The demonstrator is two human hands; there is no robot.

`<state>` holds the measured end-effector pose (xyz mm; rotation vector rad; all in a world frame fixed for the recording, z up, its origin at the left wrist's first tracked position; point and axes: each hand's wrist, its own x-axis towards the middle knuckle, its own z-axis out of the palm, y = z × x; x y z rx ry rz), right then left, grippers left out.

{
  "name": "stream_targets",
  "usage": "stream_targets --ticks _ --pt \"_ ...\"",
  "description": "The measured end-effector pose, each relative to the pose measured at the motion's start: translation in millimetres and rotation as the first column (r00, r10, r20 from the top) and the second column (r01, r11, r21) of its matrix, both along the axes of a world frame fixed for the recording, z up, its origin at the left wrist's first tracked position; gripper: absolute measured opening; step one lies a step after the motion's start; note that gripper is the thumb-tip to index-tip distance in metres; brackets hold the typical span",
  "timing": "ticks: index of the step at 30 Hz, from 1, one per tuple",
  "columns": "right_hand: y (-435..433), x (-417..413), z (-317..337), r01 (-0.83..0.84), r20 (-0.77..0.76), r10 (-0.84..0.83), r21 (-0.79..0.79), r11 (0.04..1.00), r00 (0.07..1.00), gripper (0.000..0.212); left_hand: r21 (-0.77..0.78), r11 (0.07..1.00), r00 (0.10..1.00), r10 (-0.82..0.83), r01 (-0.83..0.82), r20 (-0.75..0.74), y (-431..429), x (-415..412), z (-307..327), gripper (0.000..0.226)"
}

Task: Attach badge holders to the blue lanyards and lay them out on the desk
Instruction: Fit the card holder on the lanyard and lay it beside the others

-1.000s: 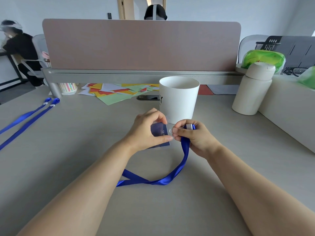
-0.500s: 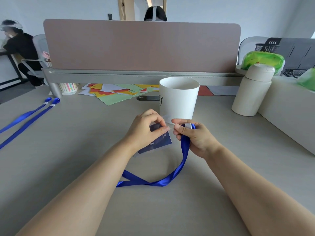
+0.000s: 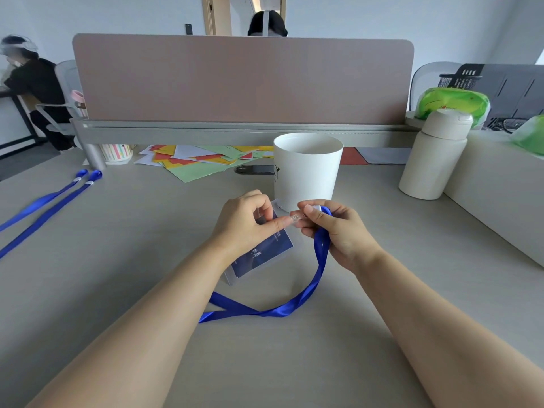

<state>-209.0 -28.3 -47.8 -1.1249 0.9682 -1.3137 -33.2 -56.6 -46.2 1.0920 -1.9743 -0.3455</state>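
My left hand (image 3: 245, 222) pinches the top edge of a clear badge holder (image 3: 262, 254) with a dark blue card inside; the holder hangs tilted, its lower corner near the desk. My right hand (image 3: 335, 231) grips the clip end of a blue lanyard (image 3: 282, 307), whose ribbon runs down from the hand and loops across the desk. The small clear clip (image 3: 295, 217) sits between the fingertips of both hands. Two more blue lanyards (image 3: 44, 207) lie stretched out at the far left of the desk.
A white cup (image 3: 306, 169) stands just behind my hands. A cream bottle (image 3: 432, 157) is at the right, coloured papers (image 3: 200, 160) and a striped cup (image 3: 117, 153) at the back under the divider (image 3: 241, 81). A raised ledge (image 3: 500, 184) borders the right side.
The badge holder has swung down and tilted, showing more of its blue card. My two hands have stayed together at the clip.
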Motion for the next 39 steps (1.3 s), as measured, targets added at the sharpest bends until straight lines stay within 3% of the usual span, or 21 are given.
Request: stream_targets --ticks 5,10,15,18,23,39 --pt "0.9 1.7 0.7 -0.011 -0.118 0.0 -0.092 0.996 0.993 0.021 -0.087 0.994 0.995 0.076 -0.071 0.061 -1.5 1.2 -0.2 0.041" --pt "1.3 4.5 0.6 0.069 -0.256 -0.112 -0.17 0.983 0.96 0.017 -0.135 0.986 0.985 0.115 -0.097 0.127 0.4 -1.3 0.6 0.041" --pt "1.5 5.5 -0.4 0.092 -0.206 -0.126 -0.168 0.981 0.97 0.018 -0.047 0.998 0.989 0.052 -0.046 0.136 2.0 -2.2 7.7 0.05" --pt "2.3 6.5 -0.2 0.104 -0.204 -0.141 -0.18 0.978 0.969 0.018 0.006 1.0 0.978 0.006 -0.008 0.206 4.9 -1.5 14.6 0.035" --pt "4.5 11.4 2.8 0.121 -0.221 -0.176 -0.239 0.963 0.959 0.015 0.153 0.988 0.988 -0.056 0.034 0.145 7.7 -2.7 26.1 0.022" --pt "8.8 13.4 7.2 0.11 -0.241 -0.165 -0.225 0.968 0.956 0.016 0.227 0.974 0.995 -0.041 0.02 0.09 19.8 -2.2 40.8 0.026"
